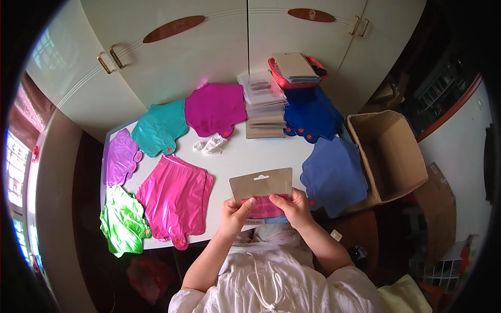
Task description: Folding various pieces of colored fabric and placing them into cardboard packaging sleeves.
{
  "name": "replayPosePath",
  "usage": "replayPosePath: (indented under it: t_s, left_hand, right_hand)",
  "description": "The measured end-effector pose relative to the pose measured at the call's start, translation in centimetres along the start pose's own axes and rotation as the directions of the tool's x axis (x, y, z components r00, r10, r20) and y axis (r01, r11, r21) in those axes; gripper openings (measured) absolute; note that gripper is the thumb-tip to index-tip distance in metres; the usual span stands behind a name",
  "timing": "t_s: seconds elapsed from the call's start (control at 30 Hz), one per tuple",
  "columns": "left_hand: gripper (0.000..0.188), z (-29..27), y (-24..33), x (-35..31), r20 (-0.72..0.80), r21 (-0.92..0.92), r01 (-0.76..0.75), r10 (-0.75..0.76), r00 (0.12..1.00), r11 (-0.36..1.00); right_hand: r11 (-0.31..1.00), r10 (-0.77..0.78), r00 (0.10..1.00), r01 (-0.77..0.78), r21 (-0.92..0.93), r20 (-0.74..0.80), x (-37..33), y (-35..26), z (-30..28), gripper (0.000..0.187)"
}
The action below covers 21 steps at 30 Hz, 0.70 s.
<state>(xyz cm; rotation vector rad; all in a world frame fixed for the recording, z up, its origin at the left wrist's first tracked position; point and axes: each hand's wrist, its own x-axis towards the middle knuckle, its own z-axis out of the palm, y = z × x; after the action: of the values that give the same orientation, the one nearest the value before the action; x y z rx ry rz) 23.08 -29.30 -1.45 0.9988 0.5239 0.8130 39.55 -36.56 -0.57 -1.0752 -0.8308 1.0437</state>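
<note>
Both my hands grip a brown-grey backing card [261, 183] with a hanger slot at its top, held low over the table's front edge. My left hand [235, 213] clasps its left side and my right hand [296, 207] its right. Both thumbs press on a folded pink sheet [265, 208] that lies against the card. A bit of blue shows under the card's lower edge. Left of my hands lies a large shiny pink foil balloon [175, 198], flat. Nearest on the right is a flat slate-blue balloon [335, 175].
Around the white table [237, 156] lie green [124, 219], lilac [119, 156], teal [160, 128], magenta [215, 108] and dark blue [311, 112] balloons. A stack of packaging [263, 107], a red basket [282, 79] and crumpled white bits [213, 145] sit behind. An open cardboard box [389, 151] stands right.
</note>
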Motion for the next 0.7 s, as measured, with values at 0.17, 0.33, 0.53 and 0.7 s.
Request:
replayPosePath:
  t_s: [0.17,0.33,0.53,0.7]
  left_hand:
    - [0.028,-1.7,-1.6,0.4,0.029,0.013,-0.011,0.010,1.000,1.000]
    - [0.045,-0.3,0.9,1.3,-0.025,0.275,-0.093,0.104,0.994,0.957]
    - [0.037,-3.4,3.1,-0.6,-0.130,0.288,-0.019,0.059,0.990,0.957]
    - [0.035,-6.0,2.9,-3.7,-0.277,0.232,0.051,0.016,0.961,0.971]
  right_hand:
    - [0.999,-0.004,0.999,0.005,0.042,-0.035,0.2,0.3,-0.3,0.021]
    - [1.000,-0.013,0.977,0.008,-0.022,-0.212,0.7,-1.3,-3.5,0.022]
    - [0.605,-0.602,0.664,0.017,-0.796,-0.443,3.8,-11.9,-23.5,0.035]
    - [0.042,-0.325,0.822,-0.481,-0.876,-0.467,3.4,-11.7,-36.8,0.034]
